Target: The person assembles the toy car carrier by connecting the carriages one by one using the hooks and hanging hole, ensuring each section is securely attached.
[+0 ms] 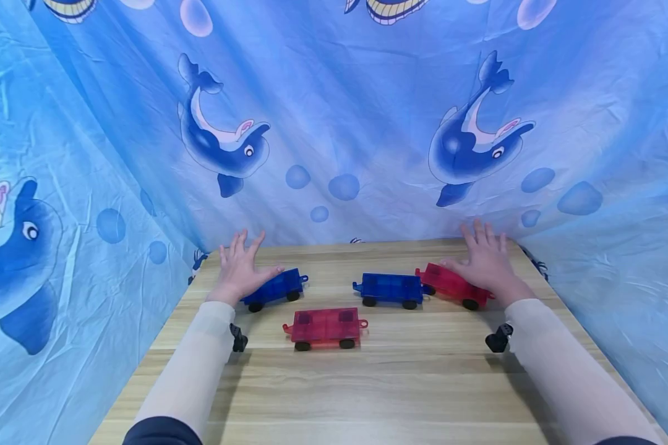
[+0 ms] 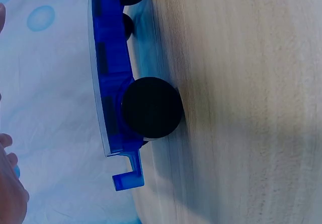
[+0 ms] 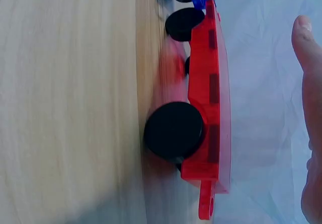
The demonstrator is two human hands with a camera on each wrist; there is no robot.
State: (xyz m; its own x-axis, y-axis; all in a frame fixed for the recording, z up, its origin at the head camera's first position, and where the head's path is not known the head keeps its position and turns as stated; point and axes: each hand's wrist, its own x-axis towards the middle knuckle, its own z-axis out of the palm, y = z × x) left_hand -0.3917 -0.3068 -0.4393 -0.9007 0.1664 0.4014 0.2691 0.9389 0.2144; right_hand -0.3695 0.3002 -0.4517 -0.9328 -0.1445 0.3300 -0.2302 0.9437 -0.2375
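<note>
My left hand [image 1: 238, 269] is spread with straight fingers above the left blue toy train car [image 1: 278, 287], overlapping its left end in the head view. My right hand [image 1: 485, 262] is spread too, its thumb over the right red toy train car [image 1: 458, 287]. That red car meets the other blue car [image 1: 391, 288] end to end, near their couplings. A second red car [image 1: 326, 326] stands by itself, closer to me. All the cars rest on black wheels. In the left wrist view the blue car's hook [image 2: 130, 178] shows; in the right wrist view, the red car's loop [image 3: 207, 204].
The cars stand on a wood-grain table [image 1: 356, 395]. A blue dolphin-print cloth [image 1: 334, 123] hangs behind the table and along both sides. Small black cameras are strapped at the left wrist [image 1: 237, 338] and the right wrist [image 1: 499, 338].
</note>
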